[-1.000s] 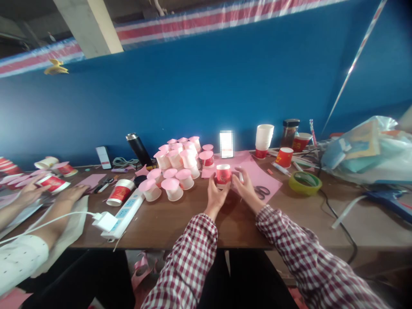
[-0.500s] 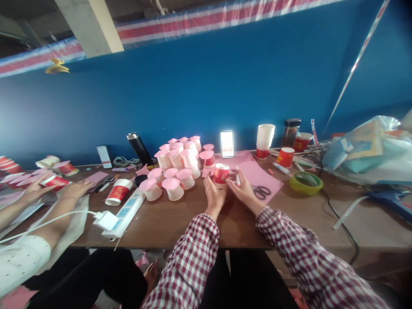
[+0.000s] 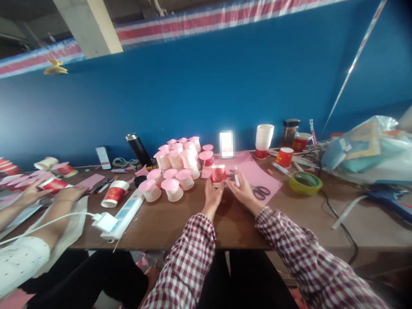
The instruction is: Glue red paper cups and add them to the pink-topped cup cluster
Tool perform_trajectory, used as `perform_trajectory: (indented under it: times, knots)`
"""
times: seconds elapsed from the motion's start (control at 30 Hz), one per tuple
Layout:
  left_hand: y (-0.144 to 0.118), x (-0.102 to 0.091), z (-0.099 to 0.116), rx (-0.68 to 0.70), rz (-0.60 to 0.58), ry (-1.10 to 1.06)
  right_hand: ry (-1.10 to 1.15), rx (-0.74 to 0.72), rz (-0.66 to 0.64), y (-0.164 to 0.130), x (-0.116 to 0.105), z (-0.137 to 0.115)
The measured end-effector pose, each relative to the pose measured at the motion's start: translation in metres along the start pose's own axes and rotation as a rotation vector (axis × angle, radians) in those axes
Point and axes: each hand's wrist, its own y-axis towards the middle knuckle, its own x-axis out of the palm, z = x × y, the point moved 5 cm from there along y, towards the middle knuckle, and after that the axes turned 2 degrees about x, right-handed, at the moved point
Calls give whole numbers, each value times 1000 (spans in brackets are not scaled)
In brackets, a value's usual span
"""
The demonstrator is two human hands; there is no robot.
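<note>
Both my forearms, in red-and-white checked sleeves, ran up from the bottom edge to the centre of the frame. My left hand [image 3: 213,195] stood with the fingers curled round the near side of a small red paper cup [image 3: 219,174], which sat upright on the wooden table [image 3: 180,223] at centre frame. My right hand [image 3: 243,192] lay just right of the cup, fingers partly closed on a thin white pen [image 3: 236,177] pointing upward; whether its fingertips met the cup I could not tell.

The cup was printed red with a pale rim. Behind it lay a flat pink paper sheet [image 3: 257,174] with dark-handled scissors [image 3: 259,191] on it. Left of centre stood a cluster of white cups [image 3: 175,171] capped with round pink discs. A green tape ring [image 3: 304,182] lay at the right.

Against the frame half a second before, the cup sat slightly lower and more squarely upright, and my hands had closed a little nearer together. At the left edge, a co-worker's hands [image 3: 48,193] held another red cup much as before
</note>
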Motion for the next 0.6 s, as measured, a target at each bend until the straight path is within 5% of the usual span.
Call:
perform_trajectory:
  times: [0.6]
  knots:
    - [7, 5, -18, -50, -14, -341, -74, -76, 5, -1, 0, -3]
